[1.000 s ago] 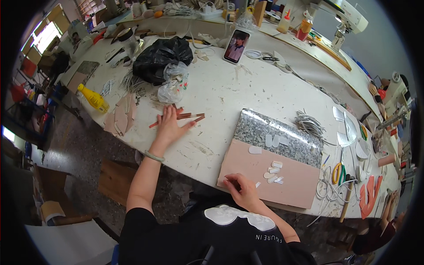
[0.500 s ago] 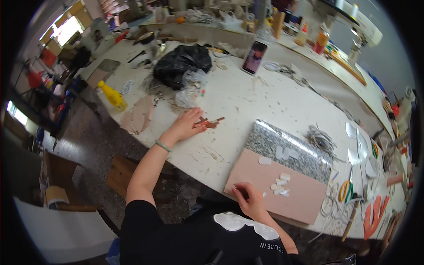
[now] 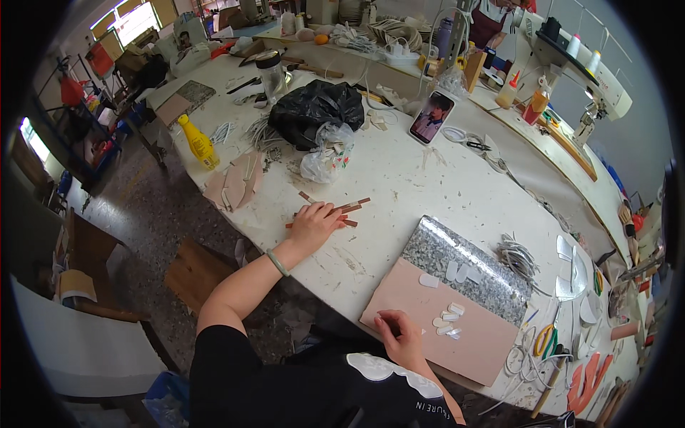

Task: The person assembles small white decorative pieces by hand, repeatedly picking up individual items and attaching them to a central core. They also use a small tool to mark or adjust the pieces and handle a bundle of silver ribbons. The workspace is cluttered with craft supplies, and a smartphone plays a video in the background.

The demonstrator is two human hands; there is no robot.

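Observation:
My left hand (image 3: 312, 227) lies palm down on a small bunch of reddish-brown strips (image 3: 357, 205), its fingers bent over them. The strip ends stick out on both sides of the hand; their middles are hidden. A green bangle circles that wrist. My right hand (image 3: 399, 337) hovers or rests at the near left part of a pink board (image 3: 464, 349); contact cannot be made out. Its fingers are loosely curled, thumb apart, and nothing shows in them. Small whitish rounded pieces (image 3: 448, 319) lie on the board just beyond it.
A speckled stone slab (image 3: 464, 250) lies under the board's far side. Beyond my left hand are a black plastic bag (image 3: 314, 114), a yellow bottle (image 3: 198, 143) and pinkish sheet scraps (image 3: 235, 182). A phone (image 3: 431, 118) stands upright at the back. Scissors (image 3: 546, 341) and cords lie right.
My left hand has shifted over the brown strips, which now spread out from under its bent fingers. The right hand stays by the board. The view has tilted up slightly.

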